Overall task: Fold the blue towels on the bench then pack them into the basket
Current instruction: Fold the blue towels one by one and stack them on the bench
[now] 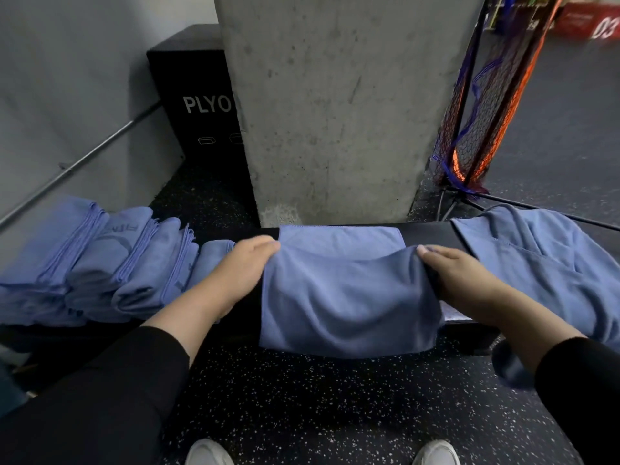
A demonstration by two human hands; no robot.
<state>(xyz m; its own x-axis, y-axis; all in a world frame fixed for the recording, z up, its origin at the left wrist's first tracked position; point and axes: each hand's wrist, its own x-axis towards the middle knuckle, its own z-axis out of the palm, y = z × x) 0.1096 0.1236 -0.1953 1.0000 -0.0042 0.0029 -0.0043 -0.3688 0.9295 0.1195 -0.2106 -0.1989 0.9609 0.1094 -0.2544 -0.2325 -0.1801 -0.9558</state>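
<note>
A blue towel (345, 293) lies across the black bench (432, 234), its near part hanging over the front edge. My left hand (241, 266) pinches the towel's left edge and my right hand (459, 273) pinches its right edge, both lifting a fold toward the far side. Several folded blue towels (110, 263) lean in a row on the bench's left end. A loose pile of unfolded blue towels (543, 256) lies on the right end. No basket is in view.
A concrete pillar (335, 105) rises just behind the bench. A black box marked PLYO (198, 105) stands behind at the left by a grey wall with a rail. A netted rack (483, 105) leans at the right. Speckled black floor (318, 404) and my shoes are below.
</note>
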